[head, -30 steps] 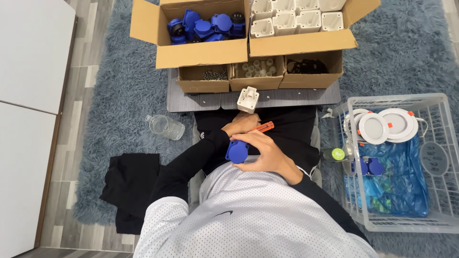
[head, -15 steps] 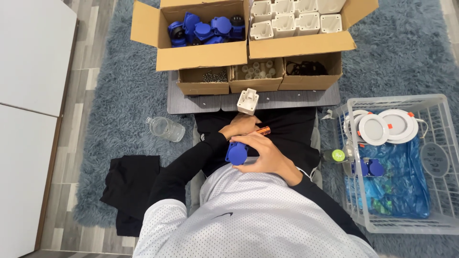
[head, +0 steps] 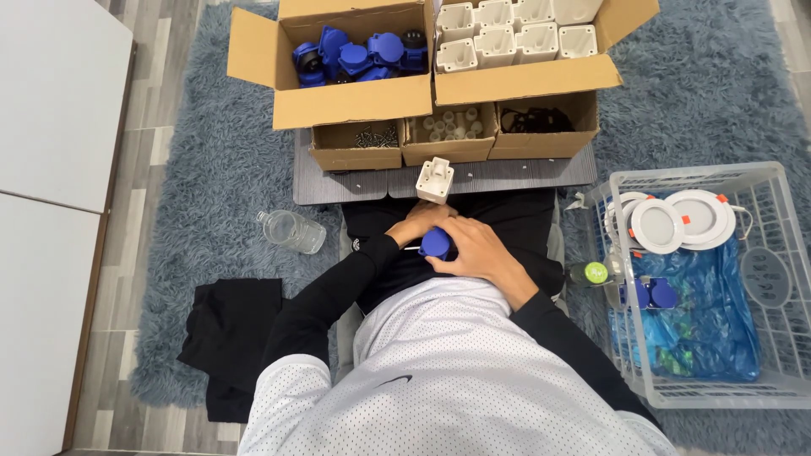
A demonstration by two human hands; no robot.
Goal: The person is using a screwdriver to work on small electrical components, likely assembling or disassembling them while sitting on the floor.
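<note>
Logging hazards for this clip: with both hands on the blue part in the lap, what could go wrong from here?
1. The blue part is held over the lap between the left hand and right hand, off the board; a slip could drop it into the shaggy rug.
2. The white housing stands at the board's near edge, close to the hands; a knock might tip it off.

five cardboard boxes (head: 355, 101), two round white lamps (head: 676, 221), one clear bottle (head: 291, 230), one basket (head: 786, 279)

clear bottle (head: 291, 230), black cloth (head: 228, 331)
</note>
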